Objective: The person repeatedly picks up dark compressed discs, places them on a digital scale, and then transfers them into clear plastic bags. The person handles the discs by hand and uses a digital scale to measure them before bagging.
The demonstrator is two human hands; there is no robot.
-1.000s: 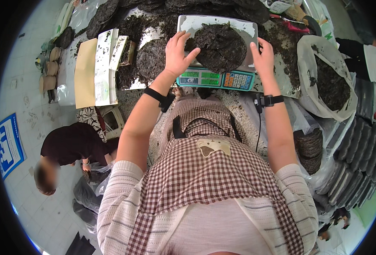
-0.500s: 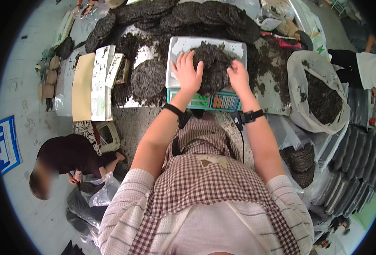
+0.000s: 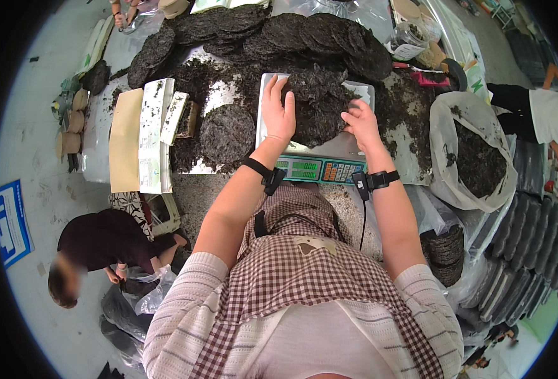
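Note:
A loose heap of dark dried seaweed [image 3: 320, 110] lies on the pale pan of a teal-bodied digital scale [image 3: 291, 167]. Along the heap's left edge, my left hand [image 3: 279, 115] is open, its fingers extended and thumb apart. My right hand [image 3: 363, 126] is at the heap's right edge with loosely bent fingers, apart from each other; no held piece is visible. Left of the scale, a flat round seaweed cake [image 3: 228, 134] rests on the table. Dark bands with small devices circle both my wrists.
Overlapping seaweed cakes [image 3: 317, 35] line the table's far side. Paper packets [image 3: 157, 136] stand at left. A white bag [image 3: 446, 158] with loose seaweed is at right, above stacked dark packs [image 3: 525, 227]. A person [image 3: 102, 243] bends over plastic bags at lower left.
The table and scale sit slightly lower in the picture. My right fingers have loosened from a pinch at the heap's edge. My left hand still lies beside the heap.

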